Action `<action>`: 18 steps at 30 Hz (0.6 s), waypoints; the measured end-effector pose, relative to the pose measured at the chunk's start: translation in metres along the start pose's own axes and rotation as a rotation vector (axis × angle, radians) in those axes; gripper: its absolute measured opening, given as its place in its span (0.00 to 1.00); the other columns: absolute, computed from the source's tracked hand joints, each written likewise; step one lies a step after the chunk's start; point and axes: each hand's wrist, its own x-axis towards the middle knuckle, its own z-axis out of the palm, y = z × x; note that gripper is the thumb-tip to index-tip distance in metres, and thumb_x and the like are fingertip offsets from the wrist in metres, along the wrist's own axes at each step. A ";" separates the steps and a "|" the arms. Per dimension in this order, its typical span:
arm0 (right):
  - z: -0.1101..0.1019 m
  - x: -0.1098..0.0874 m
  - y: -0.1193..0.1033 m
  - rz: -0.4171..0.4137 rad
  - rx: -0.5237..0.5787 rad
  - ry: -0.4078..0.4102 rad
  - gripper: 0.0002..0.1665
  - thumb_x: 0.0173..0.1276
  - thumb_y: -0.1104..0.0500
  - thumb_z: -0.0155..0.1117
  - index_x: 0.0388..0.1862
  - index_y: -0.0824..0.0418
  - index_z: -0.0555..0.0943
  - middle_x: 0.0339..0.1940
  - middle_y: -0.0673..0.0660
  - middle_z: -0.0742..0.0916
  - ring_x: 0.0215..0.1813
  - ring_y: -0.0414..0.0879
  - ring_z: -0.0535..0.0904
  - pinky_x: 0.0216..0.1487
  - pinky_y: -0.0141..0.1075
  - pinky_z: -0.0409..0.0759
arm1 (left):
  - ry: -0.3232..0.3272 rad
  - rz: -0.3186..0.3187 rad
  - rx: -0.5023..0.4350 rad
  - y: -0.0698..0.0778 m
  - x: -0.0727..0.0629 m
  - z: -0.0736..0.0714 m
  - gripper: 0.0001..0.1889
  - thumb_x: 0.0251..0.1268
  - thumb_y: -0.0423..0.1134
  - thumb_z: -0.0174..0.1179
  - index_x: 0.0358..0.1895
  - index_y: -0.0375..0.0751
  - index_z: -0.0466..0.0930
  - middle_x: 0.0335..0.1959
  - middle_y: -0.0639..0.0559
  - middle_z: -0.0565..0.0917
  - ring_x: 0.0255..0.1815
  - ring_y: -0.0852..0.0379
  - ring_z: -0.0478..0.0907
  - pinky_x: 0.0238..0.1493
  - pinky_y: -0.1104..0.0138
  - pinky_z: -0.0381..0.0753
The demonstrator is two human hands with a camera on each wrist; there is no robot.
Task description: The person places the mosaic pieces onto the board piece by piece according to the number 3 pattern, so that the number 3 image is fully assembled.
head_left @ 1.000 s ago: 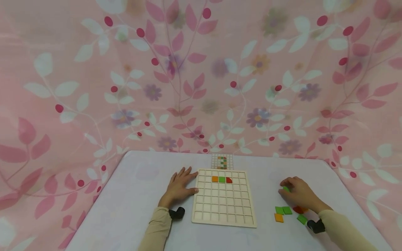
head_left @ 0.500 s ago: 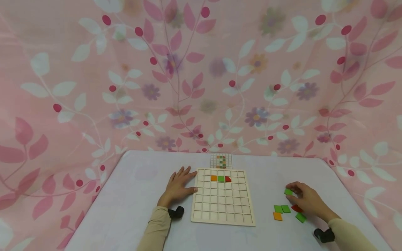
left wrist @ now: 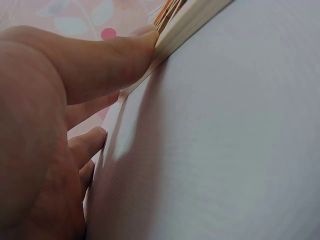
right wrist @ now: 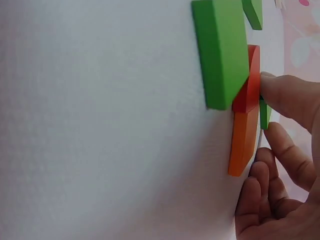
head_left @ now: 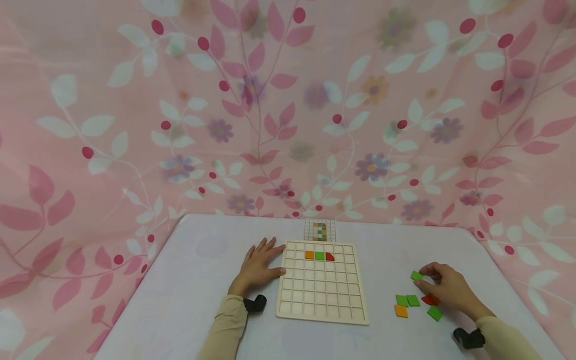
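Observation:
My left hand (head_left: 257,266) lies at the left edge of a pale wooden grid board (head_left: 322,285), thumb and forefinger touching its side. An orange square tile (head_left: 309,255), a green square tile (head_left: 319,256) and a red rounded tile (head_left: 330,256) sit side by side near the board's far edge. Right of the board, my right hand (head_left: 450,288) pinches another green square tile (head_left: 416,275) between thumb and fingers. Below it are a red tile (head_left: 430,299) and a green tile (head_left: 434,313). An orange tile (right wrist: 244,142) shows in the right wrist view, hidden by the hand in the head view.
Two green tiles (head_left: 407,300) and an orange tile (head_left: 401,311) lie loose left of my right hand. A small card (head_left: 320,230) printed with a coloured grid pattern lies beyond the board. A pink floral cloth (head_left: 288,125) hangs behind the white table (head_left: 216,240).
My right hand has drawn back to the right, and the green tile, mostly covered before, now shows between its thumb and fingers. The left hand has stayed at the board's edge.

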 end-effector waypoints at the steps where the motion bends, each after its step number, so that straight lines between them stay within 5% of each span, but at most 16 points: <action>1: 0.000 0.000 0.000 0.002 0.001 -0.002 0.26 0.67 0.46 0.79 0.50 0.65 0.85 0.48 0.63 0.89 0.49 0.56 0.84 0.53 0.57 0.86 | -0.003 0.001 0.004 0.000 0.000 0.000 0.37 0.67 0.53 0.70 0.78 0.47 0.73 0.85 0.39 0.63 0.88 0.34 0.51 0.83 0.32 0.44; 10: 0.005 0.000 0.001 -0.045 -0.021 0.013 0.20 0.68 0.52 0.78 0.50 0.65 0.85 0.45 0.57 0.87 0.48 0.52 0.84 0.48 0.47 0.87 | -0.001 -0.010 0.013 0.001 0.001 0.000 0.37 0.68 0.53 0.69 0.79 0.47 0.73 0.85 0.40 0.63 0.88 0.34 0.50 0.83 0.32 0.44; 18: 0.006 -0.004 -0.002 -0.063 -0.025 0.020 0.23 0.67 0.53 0.78 0.53 0.66 0.84 0.46 0.58 0.88 0.50 0.55 0.85 0.54 0.55 0.87 | -0.003 -0.014 -0.004 0.000 0.000 0.001 0.38 0.67 0.54 0.70 0.79 0.49 0.73 0.86 0.41 0.62 0.88 0.35 0.49 0.83 0.32 0.43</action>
